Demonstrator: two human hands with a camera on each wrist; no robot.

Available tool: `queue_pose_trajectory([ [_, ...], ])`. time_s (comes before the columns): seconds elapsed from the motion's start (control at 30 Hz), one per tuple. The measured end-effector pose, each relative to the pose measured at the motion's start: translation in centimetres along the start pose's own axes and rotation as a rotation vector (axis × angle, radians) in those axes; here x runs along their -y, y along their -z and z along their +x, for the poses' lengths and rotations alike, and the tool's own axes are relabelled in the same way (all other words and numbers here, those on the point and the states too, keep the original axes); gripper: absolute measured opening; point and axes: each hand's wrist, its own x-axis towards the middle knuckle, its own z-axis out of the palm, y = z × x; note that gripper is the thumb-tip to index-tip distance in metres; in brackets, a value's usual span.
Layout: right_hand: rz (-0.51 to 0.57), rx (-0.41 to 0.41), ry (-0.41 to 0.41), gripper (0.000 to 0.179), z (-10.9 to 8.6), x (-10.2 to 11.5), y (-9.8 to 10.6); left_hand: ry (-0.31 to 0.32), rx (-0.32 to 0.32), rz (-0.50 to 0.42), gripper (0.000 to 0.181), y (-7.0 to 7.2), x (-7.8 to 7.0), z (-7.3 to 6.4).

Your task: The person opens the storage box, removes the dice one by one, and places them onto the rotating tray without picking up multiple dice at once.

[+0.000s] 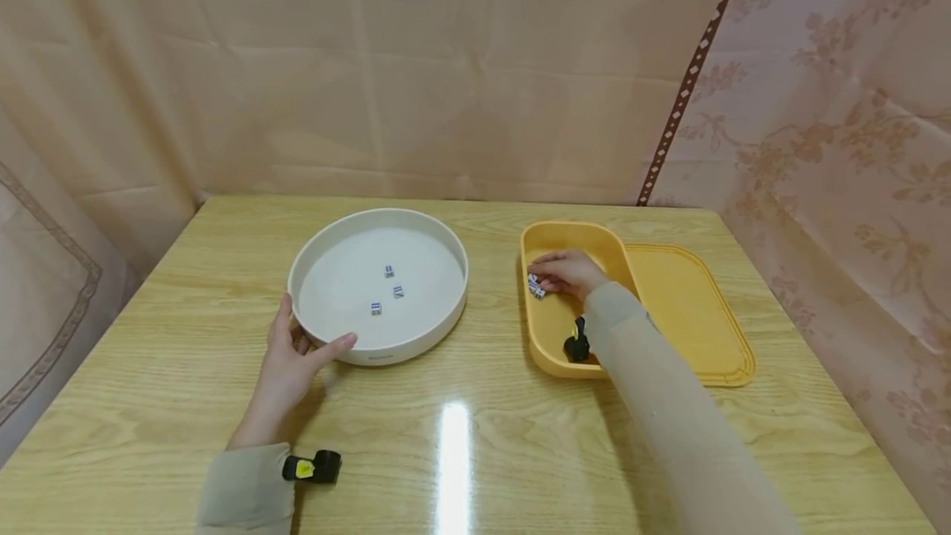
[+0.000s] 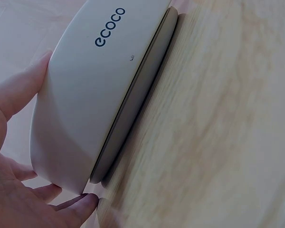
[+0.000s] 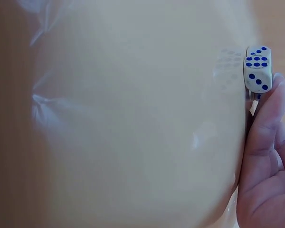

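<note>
At the left, a round white tray (image 1: 446, 312) holds three white dice (image 1: 397, 291) with blue pips. My left hand (image 1: 293, 366) grips its near-left side, the thumb at the rim and the other fingers spread along the outer wall. In the left wrist view, dark lettering marks the tray wall (image 2: 80, 99). My right hand (image 1: 570, 271) reaches into a yellow rectangular box (image 1: 546, 337). Its fingertips pinch at a small cluster of dice (image 1: 535, 286) by the box's left wall. The right wrist view shows a die (image 3: 258, 71) right at a fingertip; other fingers are partly hidden.
A yellow lid (image 1: 691, 312) lies flat on the wooden table (image 1: 371, 428), against the right side of the box. Beige curtains (image 1: 416, 64) hang behind the table, and a floral curtain (image 1: 839, 147) hangs at its right.
</note>
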Motion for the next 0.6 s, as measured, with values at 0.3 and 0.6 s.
queue_pose_trajectory([
  [0.3,-0.011,-0.024,-0.005,0.034,0.08,-0.04,-0.16,-0.010,0.004,0.004,0.127,0.08,0.30,0.19],
  [0.6,-0.029,-0.024,0.000,0.036,0.33,-0.34,0.00,-0.006,0.008,0.003,0.127,0.09,0.35,0.14],
])
